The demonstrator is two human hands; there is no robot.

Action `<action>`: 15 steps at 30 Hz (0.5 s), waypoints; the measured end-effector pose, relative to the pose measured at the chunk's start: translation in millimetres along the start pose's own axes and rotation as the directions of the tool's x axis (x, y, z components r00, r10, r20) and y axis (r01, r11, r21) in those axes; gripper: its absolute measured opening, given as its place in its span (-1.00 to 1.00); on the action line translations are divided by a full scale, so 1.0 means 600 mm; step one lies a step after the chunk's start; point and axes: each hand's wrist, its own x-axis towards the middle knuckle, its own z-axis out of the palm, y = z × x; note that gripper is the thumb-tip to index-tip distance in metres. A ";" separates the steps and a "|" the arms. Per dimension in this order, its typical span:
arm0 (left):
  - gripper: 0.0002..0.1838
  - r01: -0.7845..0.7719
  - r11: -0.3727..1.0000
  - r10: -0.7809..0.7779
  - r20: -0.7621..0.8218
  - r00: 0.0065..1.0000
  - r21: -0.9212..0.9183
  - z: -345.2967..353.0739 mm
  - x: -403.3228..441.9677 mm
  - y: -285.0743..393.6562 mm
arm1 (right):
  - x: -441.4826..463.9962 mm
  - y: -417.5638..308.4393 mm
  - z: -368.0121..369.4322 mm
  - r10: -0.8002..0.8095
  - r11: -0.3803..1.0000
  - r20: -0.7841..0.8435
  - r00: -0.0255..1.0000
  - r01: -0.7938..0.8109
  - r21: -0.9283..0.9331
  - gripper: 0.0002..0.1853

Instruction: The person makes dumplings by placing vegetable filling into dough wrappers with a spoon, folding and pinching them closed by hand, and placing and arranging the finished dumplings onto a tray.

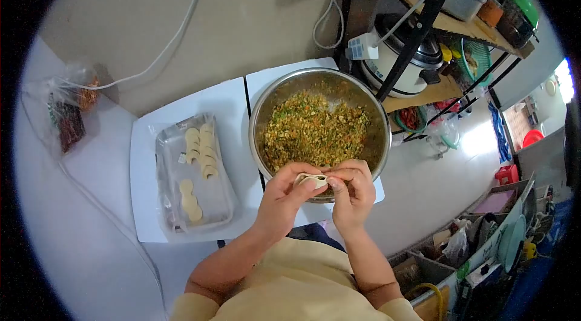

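Observation:
Between my two hands is a dumpling [312,180], its pale wrapper partly folded with a dark gap showing at the top. My left hand [284,191] cups its left side, thumb and fingers closed on it. On the right side, my right hand [350,191] pinches the wrapper's edge with thumb and fingertips. Both hands are over the near rim of a large steel bowl [256,160], which holds chopped filling [315,127] in yellow, green and orange. To the left, a plastic-covered metal tray [172,200] bears overlapping rows of round dough wrappers [190,200].
The white table [145,170] stands against the wall. At the right, a black-framed shelf [417,36] holds a rice cooker [402,55] and a power strip [362,47]. A plastic bag [72,109] lies at far left. Cluttered crates [436,260] are at lower right.

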 end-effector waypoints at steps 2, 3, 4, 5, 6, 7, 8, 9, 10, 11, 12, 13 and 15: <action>-0.81 -0.013 1.000 0.013 0.008 1.000 -0.003 -0.003 0.000 -0.004 | 0.002 -0.003 0.000 -0.027 1.000 -0.001 1.000 0.027 -0.009 -0.89; -0.81 -0.028 1.000 0.028 0.018 0.999 -0.005 -0.004 0.001 -0.006 | 0.003 -0.005 0.000 -0.057 0.998 -0.002 0.998 0.057 -0.017 -0.89; -0.81 -0.029 1.000 0.029 0.016 0.999 -0.006 -0.005 0.002 -0.007 | 0.003 -0.008 -0.001 -0.057 0.998 0.000 0.998 0.057 -0.018 -0.89; -0.81 -0.049 0.999 0.049 0.016 0.999 0.007 -0.005 0.003 -0.007 | 0.002 -0.011 -0.002 -0.028 0.999 0.009 1.000 0.028 -0.016 -0.90; -0.81 -0.069 0.997 0.068 0.015 0.998 0.020 -0.006 0.004 -0.008 | 0.001 -0.013 -0.003 0.002 1.000 0.017 1.000 -0.002 -0.014 -0.91; -0.81 -0.068 0.998 0.067 0.015 0.998 0.019 -0.006 0.004 -0.009 | 0.002 -0.014 -0.003 0.003 1.000 0.017 1.000 -0.003 -0.015 -0.91; -0.82 -0.079 0.996 0.079 0.022 0.997 0.030 -0.006 0.004 -0.011 | 0.002 -0.015 -0.004 -0.038 0.998 0.038 0.999 0.040 -0.053 -0.90; -0.82 -0.090 0.995 0.089 0.031 0.996 0.040 -0.005 0.003 -0.012 | 0.001 -0.015 -0.005 -0.079 0.992 0.058 0.995 0.084 -0.092 -0.90; -0.82 -0.087 0.995 0.086 0.033 0.996 0.039 -0.004 0.002 -0.013 | 0.002 -0.013 -0.005 -0.077 0.992 0.055 0.995 0.082 -0.095 -0.90; -0.82 -0.092 0.994 0.090 0.035 0.995 0.062 -0.002 0.001 -0.014 | 0.002 -0.010 -0.006 -0.071 0.995 0.024 0.997 0.072 -0.066 -0.88; -0.82 -0.098 0.992 0.095 0.037 0.995 0.084 -0.001 0.000 -0.016 | 0.000 -0.007 -0.006 -0.063 0.997 -0.007 0.998 0.063 -0.037 -0.86; -0.82 -0.095 0.992 0.092 0.036 0.995 0.083 -0.002 -0.001 -0.017 | -0.001 -0.006 -0.007 -0.061 0.997 -0.007 0.998 0.060 -0.038 -0.86; -0.83 -0.100 0.990 0.097 0.030 0.995 0.099 -0.003 0.000 -0.017 | -0.001 -0.005 -0.008 -0.065 0.998 -0.001 0.998 0.064 -0.028 -0.87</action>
